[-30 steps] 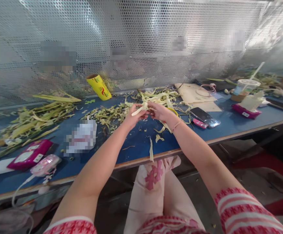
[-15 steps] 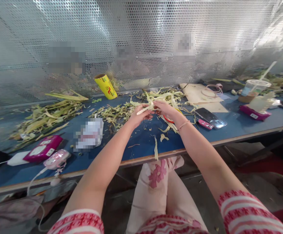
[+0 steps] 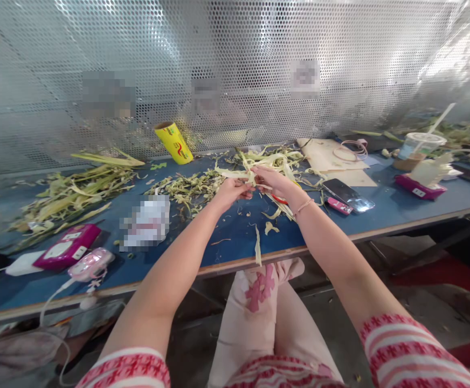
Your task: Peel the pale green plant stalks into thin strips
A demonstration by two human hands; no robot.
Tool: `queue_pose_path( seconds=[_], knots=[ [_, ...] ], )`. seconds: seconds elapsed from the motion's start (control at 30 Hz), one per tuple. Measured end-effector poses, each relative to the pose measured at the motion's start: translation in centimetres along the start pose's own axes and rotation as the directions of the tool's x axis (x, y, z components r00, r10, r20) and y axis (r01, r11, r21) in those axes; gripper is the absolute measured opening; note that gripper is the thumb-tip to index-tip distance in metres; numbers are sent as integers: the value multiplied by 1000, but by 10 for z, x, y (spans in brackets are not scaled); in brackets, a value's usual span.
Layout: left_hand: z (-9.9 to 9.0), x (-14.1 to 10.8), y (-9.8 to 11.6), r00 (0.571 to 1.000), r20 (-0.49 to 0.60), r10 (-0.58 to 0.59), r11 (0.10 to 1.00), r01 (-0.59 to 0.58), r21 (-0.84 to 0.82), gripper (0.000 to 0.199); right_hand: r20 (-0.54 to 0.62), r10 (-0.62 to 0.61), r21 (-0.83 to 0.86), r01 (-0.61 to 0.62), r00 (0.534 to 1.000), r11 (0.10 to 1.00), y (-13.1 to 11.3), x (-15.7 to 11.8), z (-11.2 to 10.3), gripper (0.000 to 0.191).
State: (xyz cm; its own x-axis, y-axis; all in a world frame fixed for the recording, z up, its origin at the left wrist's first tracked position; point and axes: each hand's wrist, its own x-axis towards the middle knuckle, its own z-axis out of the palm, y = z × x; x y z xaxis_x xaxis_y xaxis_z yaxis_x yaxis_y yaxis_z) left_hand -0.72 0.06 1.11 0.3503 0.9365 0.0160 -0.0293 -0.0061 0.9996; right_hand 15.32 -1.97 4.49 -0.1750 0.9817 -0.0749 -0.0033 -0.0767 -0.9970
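Over the blue table (image 3: pixel 227 231), my left hand (image 3: pixel 232 193) and my right hand (image 3: pixel 270 180) meet close together. Both are closed on a pale leaf strip (image 3: pixel 235 174), whose flat end points left above my left fingers. Behind and right of my hands is a heap of pale green strips (image 3: pixel 287 160). Part of a red-handled tool (image 3: pixel 279 199) shows under my right wrist. Small curled plant scraps (image 3: pixel 190 189) lie to the left of my left hand. A loose strip (image 3: pixel 258 245) hangs at the table's front edge.
A yellow cardboard tube (image 3: pixel 175 144) leans near the perforated metal screen (image 3: pixel 251 70). Leaf bundles (image 3: pixel 77 194), a magenta pack (image 3: pixel 68 247) and a pink device (image 3: pixel 91 265) lie left. To the right are brown paper (image 3: pixel 332 156), a phone (image 3: pixel 342 193), a tissue pack (image 3: pixel 420 187) and a drink cup (image 3: pixel 419 148).
The strip's end has swung upward, from across my left fingers to above them. My left fingers have shifted slightly. The camera view has moved a little.
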Motion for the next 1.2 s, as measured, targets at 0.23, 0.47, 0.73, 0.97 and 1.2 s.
queue_pose_path(
  seconds=[0.23,0.47,0.73,0.97,1.2],
  knots=[
    [1,-2,-4,998,12,54,999,-54,-2,37,17,-150,91,148,989,985,14,12,4,16],
    [0,-1,-3,998,53,17,997,-21,74,32,38,-171,211,159,985,964,13,10,8,17],
    [-2,-1,-8,998,56,15,998,-18,59,36,-84,-196,267,211,977,940,11,10,11,16],
    [4,-2,-10,985,161,-70,978,36,204,29,-191,-208,293,258,959,921,12,13,9,17],
    [10,-2,-9,994,111,1,987,-19,162,33,-222,-211,313,275,952,909,12,14,11,15]
  ],
)
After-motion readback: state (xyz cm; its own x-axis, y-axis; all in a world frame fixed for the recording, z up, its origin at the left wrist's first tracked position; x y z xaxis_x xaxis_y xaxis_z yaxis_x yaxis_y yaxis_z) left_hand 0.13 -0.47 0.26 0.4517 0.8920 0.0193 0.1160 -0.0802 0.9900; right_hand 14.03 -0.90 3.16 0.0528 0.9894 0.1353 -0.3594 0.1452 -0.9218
